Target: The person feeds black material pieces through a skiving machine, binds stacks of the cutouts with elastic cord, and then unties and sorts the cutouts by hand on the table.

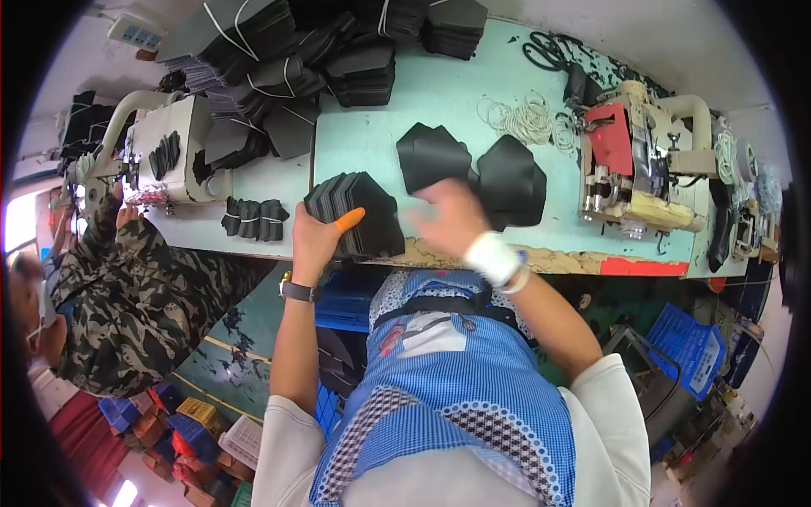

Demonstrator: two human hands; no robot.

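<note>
My left hand [318, 237], with an orange cover on the thumb, is closed around the left side of a thick stack of dark grey cut pieces [376, 220] at the table's front edge. The thumb lies across the top of the stack. My right hand [452, 218] is smeared by motion just right of the stack, so its fingers cannot be made out. Beyond it, flat black pieces [432, 159] lie on the table, and more black pieces [514, 184] lie to their right, near my right wrist.
Tied bundles of dark pieces [359, 72] are heaped at the back left. Small rolled bundles [255, 220] lie left of my hand. White cord [525, 122], scissors [545, 52] and a sewing machine [638, 169] are to the right. Another person in camouflage [144, 304] sits at a machine on the left.
</note>
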